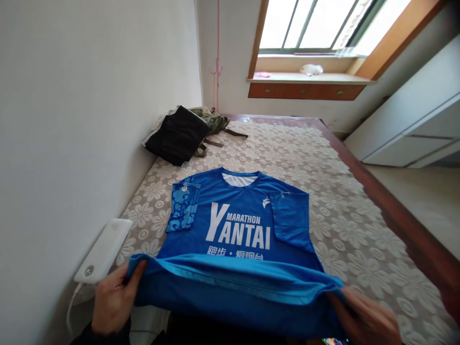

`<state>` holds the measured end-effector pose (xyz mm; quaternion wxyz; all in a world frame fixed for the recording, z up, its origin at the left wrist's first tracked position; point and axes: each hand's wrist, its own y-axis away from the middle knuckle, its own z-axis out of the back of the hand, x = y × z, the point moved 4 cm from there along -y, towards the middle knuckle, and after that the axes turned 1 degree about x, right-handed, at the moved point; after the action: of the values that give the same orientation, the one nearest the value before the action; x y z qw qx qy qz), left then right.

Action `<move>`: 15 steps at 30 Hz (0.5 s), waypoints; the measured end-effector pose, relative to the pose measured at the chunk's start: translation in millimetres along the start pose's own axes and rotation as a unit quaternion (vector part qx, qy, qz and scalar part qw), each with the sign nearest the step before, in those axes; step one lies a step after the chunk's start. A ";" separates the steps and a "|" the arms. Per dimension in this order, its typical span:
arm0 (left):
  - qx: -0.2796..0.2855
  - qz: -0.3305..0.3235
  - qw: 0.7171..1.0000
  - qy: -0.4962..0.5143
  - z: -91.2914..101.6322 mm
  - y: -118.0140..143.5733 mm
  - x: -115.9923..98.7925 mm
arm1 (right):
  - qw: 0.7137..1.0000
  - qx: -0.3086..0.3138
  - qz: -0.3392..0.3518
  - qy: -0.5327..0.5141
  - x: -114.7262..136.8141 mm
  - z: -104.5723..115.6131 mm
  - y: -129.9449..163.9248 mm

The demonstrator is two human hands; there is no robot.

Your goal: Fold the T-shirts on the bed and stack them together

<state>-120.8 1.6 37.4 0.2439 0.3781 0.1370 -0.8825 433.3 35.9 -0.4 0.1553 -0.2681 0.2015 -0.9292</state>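
A blue T-shirt with white "MARATHON YANTAI" lettering lies face up on the bed, its collar pointing away from me. Both sleeves are turned in over the front. The hem is lifted toward me and hangs stretched between my two hands. My left hand pinches the hem's left corner between thumb and fingers. At the right corner, my right hand grips the cloth, its fingertips partly hidden by the fabric.
The bed has a floral cover and a dark wooden edge. A white corded device rests by the left wall. Folded black clothing and an olive bag lie at the far left. A white cabinet stands right.
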 end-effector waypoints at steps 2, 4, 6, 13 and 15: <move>-0.025 -0.057 0.997 -0.041 2.7 -9.0 -8.5 | 0.999 -0.017 0.042 0.028 4.9 6.7 -12.8; -0.043 -0.114 0.991 -0.049 4.8 -19.0 -17.2 | 0.997 -0.029 0.071 0.008 9.3 12.7 -23.1; -0.038 -0.133 0.990 -0.022 6.4 -28.0 -23.0 | 0.994 -0.017 0.069 -0.085 11.3 17.5 -27.7; -0.024 0.030 0.971 0.235 16.8 -31.3 -24.0 | 0.945 -0.028 -0.168 -0.278 -9.3 39.3 -3.5; -0.025 0.066 0.954 0.292 20.8 -25.8 -20.3 | 0.950 -0.024 -0.201 -0.236 -15.3 46.4 7.7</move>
<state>-135.0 21.1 67.9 0.2603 0.6214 0.1985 -0.7118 473.1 21.7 25.4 0.0021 -0.5184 0.1231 -0.8462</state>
